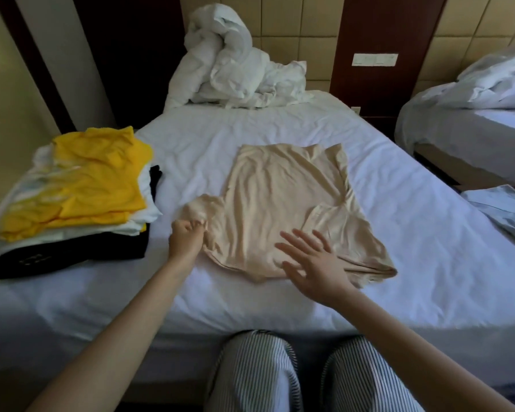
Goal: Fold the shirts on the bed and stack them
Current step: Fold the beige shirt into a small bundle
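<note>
A beige shirt point(283, 200) lies spread on the white bed point(399, 233), its collar end toward me. My left hand point(186, 239) pinches the shirt's left sleeve near its shoulder, bunching the cloth. My right hand point(312, 263) lies flat with spread fingers on the shirt's near edge, right of centre. At the bed's left edge sits a stack of folded shirts point(78, 191): yellow on top, white below, black at the bottom.
A crumpled white duvet point(235, 72) is heaped at the head of the bed. A light blue garment point(503, 212) lies at the right edge. A second bed point(473, 114) stands to the right. My striped trouser knees point(280, 373) press against the near edge.
</note>
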`<move>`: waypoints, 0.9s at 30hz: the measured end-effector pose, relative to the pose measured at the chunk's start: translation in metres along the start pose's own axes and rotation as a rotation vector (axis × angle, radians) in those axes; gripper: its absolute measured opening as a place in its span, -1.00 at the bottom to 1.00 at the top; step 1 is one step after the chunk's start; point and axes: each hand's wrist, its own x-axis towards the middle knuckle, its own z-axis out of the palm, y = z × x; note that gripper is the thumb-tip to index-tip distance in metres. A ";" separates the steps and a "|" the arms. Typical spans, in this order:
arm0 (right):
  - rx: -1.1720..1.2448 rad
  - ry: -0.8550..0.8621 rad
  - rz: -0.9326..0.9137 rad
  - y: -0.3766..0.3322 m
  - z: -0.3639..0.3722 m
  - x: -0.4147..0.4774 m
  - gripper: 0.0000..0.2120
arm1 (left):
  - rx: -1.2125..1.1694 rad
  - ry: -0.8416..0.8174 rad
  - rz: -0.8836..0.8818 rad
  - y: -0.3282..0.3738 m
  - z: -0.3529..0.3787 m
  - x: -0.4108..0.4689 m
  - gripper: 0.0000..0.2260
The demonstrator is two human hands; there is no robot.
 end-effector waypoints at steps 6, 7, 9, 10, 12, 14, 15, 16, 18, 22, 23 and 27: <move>0.199 -0.262 0.062 -0.080 0.031 0.054 -0.32 | -0.553 -0.001 -0.378 0.002 -0.003 0.038 -0.93; 0.202 -0.288 0.086 -0.088 0.038 0.060 -0.33 | -0.529 -0.008 -0.407 0.005 -0.002 0.040 -0.90; 0.206 -0.304 0.109 -0.099 0.053 0.064 -0.42 | -0.487 -0.072 -0.438 0.006 -0.002 0.042 -0.80; 0.190 -0.278 0.094 -0.103 0.057 0.062 -0.49 | -0.487 -0.135 -0.456 0.008 -0.004 0.040 -0.76; 0.156 -0.204 0.070 -0.108 0.060 0.060 -0.56 | -0.588 -0.193 -0.472 0.008 -0.008 0.041 -0.71; 0.203 -0.136 0.040 -0.105 0.062 0.057 -0.68 | -0.689 -0.112 -0.452 0.007 -0.014 0.042 -0.71; 0.230 -0.136 0.019 -0.102 0.064 0.055 -0.71 | -0.728 -0.030 -0.432 0.007 -0.017 0.043 -0.72; 0.265 -0.149 -0.004 -0.099 0.065 0.056 -0.72 | -0.793 0.030 -0.421 0.008 -0.020 0.042 -0.74; 0.298 -0.216 -0.069 -0.096 0.063 0.056 -0.67 | -0.961 0.060 -0.400 0.014 -0.024 0.040 -0.77; 0.373 -0.278 -0.119 -0.087 0.049 0.051 -0.54 | -0.945 -0.190 -0.069 0.043 -0.012 0.019 -0.79; 0.380 -0.225 -0.119 -0.082 0.040 0.046 -0.58 | -0.811 -0.341 0.062 0.053 -0.006 0.007 -0.78; 0.459 0.122 -0.058 -0.044 0.010 0.016 -0.73 | -0.069 -0.818 0.591 0.066 0.010 -0.018 -0.62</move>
